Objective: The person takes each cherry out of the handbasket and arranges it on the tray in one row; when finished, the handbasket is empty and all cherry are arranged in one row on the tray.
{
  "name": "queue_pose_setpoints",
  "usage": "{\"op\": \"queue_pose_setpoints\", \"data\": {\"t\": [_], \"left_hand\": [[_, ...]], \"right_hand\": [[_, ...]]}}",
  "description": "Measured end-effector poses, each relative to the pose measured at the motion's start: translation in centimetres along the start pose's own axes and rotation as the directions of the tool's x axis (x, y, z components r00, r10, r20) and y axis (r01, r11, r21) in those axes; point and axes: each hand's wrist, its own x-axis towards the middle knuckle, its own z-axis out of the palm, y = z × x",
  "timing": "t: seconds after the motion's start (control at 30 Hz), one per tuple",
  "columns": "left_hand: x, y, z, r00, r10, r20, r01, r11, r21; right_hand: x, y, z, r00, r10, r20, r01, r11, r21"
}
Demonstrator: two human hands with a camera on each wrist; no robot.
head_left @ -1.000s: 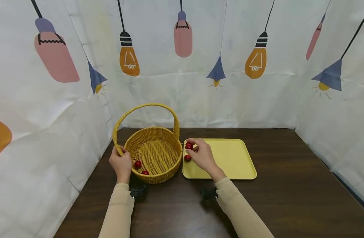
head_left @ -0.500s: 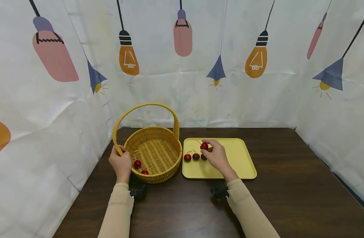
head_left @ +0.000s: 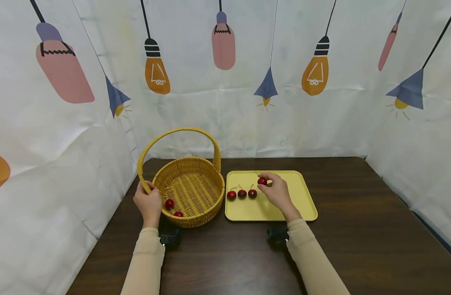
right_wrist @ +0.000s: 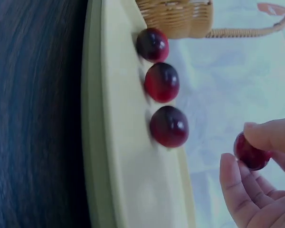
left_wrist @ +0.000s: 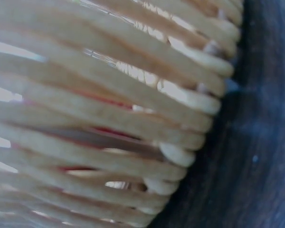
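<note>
Dark red pinched cherry (right_wrist: 249,156), round, glossy

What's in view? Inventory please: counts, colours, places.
table: 1, dark brown, underneath
tray: 1, pale yellow, on table
wicker basket: 1, yellow, left of tray
tray cherries: 3, dark red, left end
basket cherries: 2, red, near left inside
held cherry: 1, red, above tray
backdrop: 1, white, lamp-printed, behind and beside table
wrist devices: 2, black, one per wrist
sleeves: 2, beige, forearms
left hand: 1, gripping basket handle
right hand: 1, pinching held cherry
</note>
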Motion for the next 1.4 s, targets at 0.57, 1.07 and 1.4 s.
{"op": "queue_pose_setpoints", "data": {"t": [0.57, 1.07, 1.4], "left_hand": [[0.0, 0.2, 0.0, 1.0, 0.005, 0.001, -0.005, 1.0, 0.009], [0.0, 0.1, -0.1, 1.0, 0.009, 0.005, -0.01, 1.0, 0.024], [0.0, 0.1, -0.1, 1.0, 0.013, -0.001, -0.013, 1.0, 0.027]], "right_hand": [[0.0, 2.3, -0.1, 0.978, 0.163, 0.13, -0.153, 0.985, -0.082], [-0.2, 2.4, 0.0, 0.97, 0.16, 0.183, -0.138, 0.982, -0.128], [-0.2, 2.4, -0.2, 0.959, 0.182, 0.215, -0.162, 0.981, -0.109]]}}
